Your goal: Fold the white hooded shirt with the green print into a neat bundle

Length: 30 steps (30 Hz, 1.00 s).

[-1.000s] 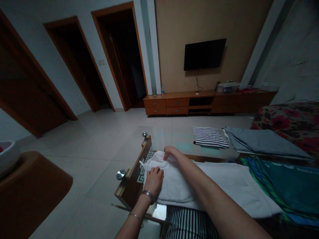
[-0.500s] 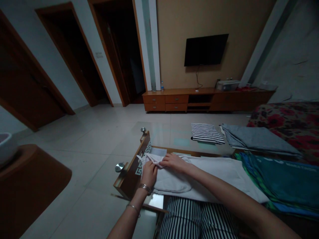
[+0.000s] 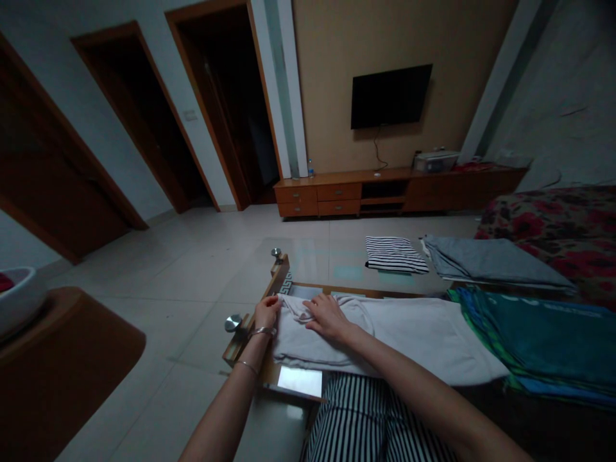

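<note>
Both hands work the white garment (image 3: pixel 385 333) at lower centre, left hand (image 3: pixel 267 312) pinching its edge, right hand (image 3: pixel 327 317) flat on top; tugging unevenly could undo the fold.

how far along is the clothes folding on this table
Done, by the look of it: a striped piece and a grey piece lie folded flat at the table's far side. In hand: the white garment, left hand at its end, right hand pressing on it. Left: the teal cloth lies spread beside it.
</note>
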{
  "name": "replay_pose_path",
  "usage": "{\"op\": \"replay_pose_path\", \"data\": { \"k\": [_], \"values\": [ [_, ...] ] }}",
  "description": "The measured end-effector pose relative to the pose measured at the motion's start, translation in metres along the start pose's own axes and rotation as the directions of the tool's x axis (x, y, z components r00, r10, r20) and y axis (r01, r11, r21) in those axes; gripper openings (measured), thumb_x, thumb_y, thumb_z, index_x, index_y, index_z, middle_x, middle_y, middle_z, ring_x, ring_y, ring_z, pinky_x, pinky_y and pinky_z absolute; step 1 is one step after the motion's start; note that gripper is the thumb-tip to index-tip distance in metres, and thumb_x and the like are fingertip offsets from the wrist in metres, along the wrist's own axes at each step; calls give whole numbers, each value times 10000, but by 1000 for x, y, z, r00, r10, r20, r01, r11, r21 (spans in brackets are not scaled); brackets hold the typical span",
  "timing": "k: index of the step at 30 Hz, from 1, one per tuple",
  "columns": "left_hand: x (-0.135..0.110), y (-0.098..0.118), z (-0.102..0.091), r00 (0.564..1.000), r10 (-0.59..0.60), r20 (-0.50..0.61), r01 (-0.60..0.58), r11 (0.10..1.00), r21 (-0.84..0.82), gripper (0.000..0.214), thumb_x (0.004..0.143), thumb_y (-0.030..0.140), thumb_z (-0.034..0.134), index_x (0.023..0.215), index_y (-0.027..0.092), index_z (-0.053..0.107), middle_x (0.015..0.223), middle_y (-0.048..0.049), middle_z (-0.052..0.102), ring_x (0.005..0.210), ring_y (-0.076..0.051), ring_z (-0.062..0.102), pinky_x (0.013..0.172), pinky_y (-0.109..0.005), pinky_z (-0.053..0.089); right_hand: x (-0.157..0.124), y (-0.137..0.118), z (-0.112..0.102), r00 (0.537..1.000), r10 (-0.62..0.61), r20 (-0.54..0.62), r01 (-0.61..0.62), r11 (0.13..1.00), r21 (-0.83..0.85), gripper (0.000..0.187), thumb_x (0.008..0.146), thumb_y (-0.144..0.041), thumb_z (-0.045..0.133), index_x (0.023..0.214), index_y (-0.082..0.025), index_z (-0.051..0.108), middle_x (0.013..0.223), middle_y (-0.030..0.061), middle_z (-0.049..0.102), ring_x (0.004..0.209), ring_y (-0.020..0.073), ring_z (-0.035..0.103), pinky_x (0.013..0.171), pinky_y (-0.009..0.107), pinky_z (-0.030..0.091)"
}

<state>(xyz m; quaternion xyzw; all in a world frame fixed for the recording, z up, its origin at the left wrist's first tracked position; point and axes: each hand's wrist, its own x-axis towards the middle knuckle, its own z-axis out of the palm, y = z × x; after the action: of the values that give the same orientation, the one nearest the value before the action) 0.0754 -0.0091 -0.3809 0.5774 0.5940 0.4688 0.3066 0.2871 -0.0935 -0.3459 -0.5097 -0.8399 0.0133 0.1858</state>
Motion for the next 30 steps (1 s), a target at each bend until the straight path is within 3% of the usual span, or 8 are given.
{"op": "replay_pose_path", "data": {
  "k": [4,8,11,15,19,22,25,30],
  "values": [
    [-20,3,-2,977,189,103,-198,976,93,101,694,105,591,707,168,669,868,-50,623,901,-192,558,889,-366,443,10,-14,12,1000,3,-3,-3,999,41,330,859,-390,566,1131,-204,580,1079,89,605,1046,233,491,871,339,346],
    [-41,9,-10,844,436,313,-526,788,319,258,737,49,491,799,199,691,1006,-70,626,1025,-217,499,927,-379,400,28,-12,28,947,312,74,-320,934,159,225,919,-292,448,963,-190,644,1006,80,662,955,198,576,781,281,370],
    [-50,14,-14,788,434,436,-607,664,437,253,790,67,476,858,202,679,1018,-67,643,1012,-215,506,883,-364,401,41,-2,30,894,441,82,-448,873,192,277,939,-309,406,984,-168,640,980,100,681,899,193,606,714,263,371],
    [-57,21,-15,763,389,516,-638,584,502,235,864,127,450,937,210,658,992,-60,665,987,-213,524,846,-358,390,49,7,17,884,463,59,-465,860,210,318,961,-295,351,1038,-154,626,1011,107,680,899,172,606,717,241,374],
    [-58,23,-19,666,398,631,-730,518,445,276,902,187,429,1045,241,658,1091,-58,660,1063,-211,521,894,-373,381,35,3,9,961,275,31,-276,945,175,255,939,-300,421,1022,-181,631,1040,79,669,961,173,589,789,243,382],
    [-53,22,-24,747,418,518,-660,563,497,270,859,136,444,969,206,680,1067,-81,661,1024,-208,549,895,-359,410,15,-7,14,995,27,96,-32,998,52,227,924,-284,461,986,-168,646,1028,102,663,982,203,581,836,290,391],
    [-47,27,-20,794,483,370,-607,586,537,312,823,84,424,1002,168,666,1140,-104,634,1088,-214,532,947,-362,409,1,-17,22,994,-20,104,22,1000,-17,241,939,-246,430,1057,-160,621,1073,111,650,1019,221,567,870,337,396],
    [-47,31,6,674,383,632,-726,499,472,415,947,279,342,1321,220,511,1429,-83,452,1346,-232,347,1085,-469,277,-4,-16,18,997,23,67,-20,999,-49,282,932,-333,470,1074,-139,617,1080,122,646,1044,247,554,920,388,388]
  ]
}}
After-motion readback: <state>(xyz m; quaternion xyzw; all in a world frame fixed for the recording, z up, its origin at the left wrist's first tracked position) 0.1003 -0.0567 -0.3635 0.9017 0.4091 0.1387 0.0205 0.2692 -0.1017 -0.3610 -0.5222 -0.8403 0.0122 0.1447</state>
